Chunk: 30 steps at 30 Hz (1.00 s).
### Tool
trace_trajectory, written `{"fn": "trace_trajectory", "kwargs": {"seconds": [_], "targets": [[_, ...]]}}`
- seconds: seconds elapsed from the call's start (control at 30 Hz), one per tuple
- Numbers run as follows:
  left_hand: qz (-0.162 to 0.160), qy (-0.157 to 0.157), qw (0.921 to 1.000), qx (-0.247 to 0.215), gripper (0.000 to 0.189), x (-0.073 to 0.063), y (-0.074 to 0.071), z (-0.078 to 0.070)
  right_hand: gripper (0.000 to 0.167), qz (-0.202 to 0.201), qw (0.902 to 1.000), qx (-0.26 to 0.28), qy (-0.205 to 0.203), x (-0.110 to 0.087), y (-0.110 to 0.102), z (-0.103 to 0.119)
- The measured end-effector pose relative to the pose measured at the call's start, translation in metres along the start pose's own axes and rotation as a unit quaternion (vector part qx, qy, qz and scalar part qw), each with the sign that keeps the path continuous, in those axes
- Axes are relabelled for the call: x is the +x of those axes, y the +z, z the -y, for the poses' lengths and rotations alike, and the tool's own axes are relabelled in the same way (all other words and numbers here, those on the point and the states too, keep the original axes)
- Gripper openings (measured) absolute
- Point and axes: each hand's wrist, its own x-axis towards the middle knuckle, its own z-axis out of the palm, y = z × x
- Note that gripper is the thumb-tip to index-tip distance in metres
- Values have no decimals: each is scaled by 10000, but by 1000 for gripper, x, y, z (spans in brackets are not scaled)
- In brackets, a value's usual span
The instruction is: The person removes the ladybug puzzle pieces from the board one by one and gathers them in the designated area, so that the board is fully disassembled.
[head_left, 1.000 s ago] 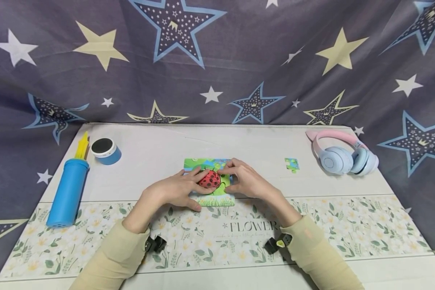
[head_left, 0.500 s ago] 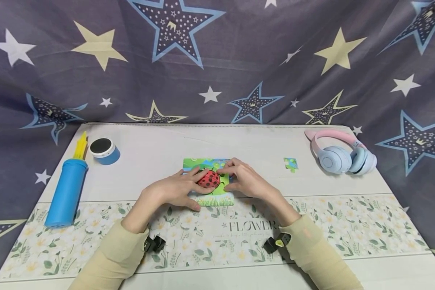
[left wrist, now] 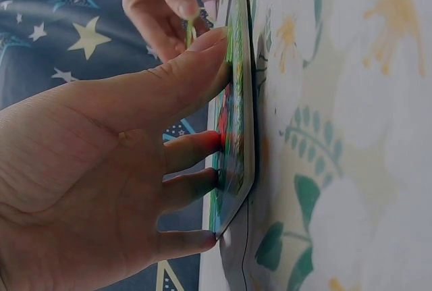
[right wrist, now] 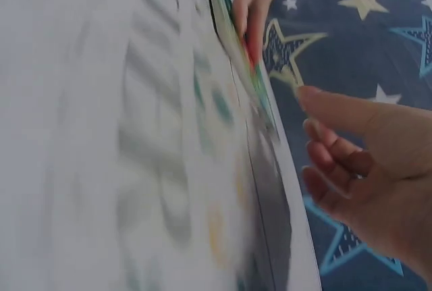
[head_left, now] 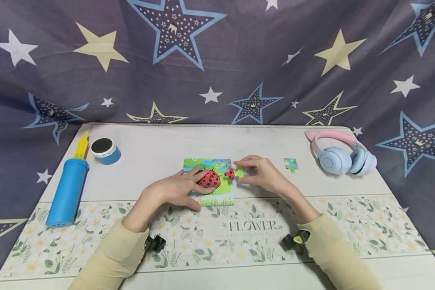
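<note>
A small jigsaw puzzle [head_left: 216, 201] with a red ladybird on green lies flat on the table. Fingers spread, my left hand [head_left: 175, 189] rests on its left side; the left wrist view shows the fingertips touching the surface and the thumb over the near edge. At the puzzle's right edge, my right hand [head_left: 266, 174] pinches a puzzle piece [head_left: 230, 174] with red and green print, held above the table. The right wrist view shows this hand [right wrist: 385, 163] raised off the table, with the piece seen edge-on and blurred.
Another puzzle piece [head_left: 291, 164] lies on the table to the right. Pink and blue headphones [head_left: 336, 159] sit at the far right. A blue hand pump [head_left: 68, 193] and a small round speaker [head_left: 106, 151] are on the left. A starred curtain [head_left: 188, 80] hangs behind.
My right hand has moved right, away from the puzzle's middle, and carries a piece between its fingers. My left hand has stayed in place on the puzzle.
</note>
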Motion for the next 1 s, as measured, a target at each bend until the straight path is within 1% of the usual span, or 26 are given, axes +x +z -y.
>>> {"fn": "trace_trajectory", "kwargs": {"seconds": [0.23,0.43,0.6,0.73,0.87,1.0], "targets": [[-1,-14,10000,-66,67,-1,1,0,53,-516,9984,178,177,-26,-35,-28],[-27,11,10000,-51,66,-1,0,1,51,-876,9959,-13,242,-51,-58,-50],[-35,57,10000,-50,66,-1,0,0,48,-997,9946,-52,285,-69,-72,-62],[-23,88,9999,-46,67,-1,0,0,47,-1019,9943,-141,287,-81,-80,-70],[-20,90,10000,-32,67,-2,0,-1,46,-937,9950,-254,227,-91,-86,-79],[-40,63,10000,-16,66,-2,0,-1,46,-867,9954,-214,337,-100,-88,-88]]}}
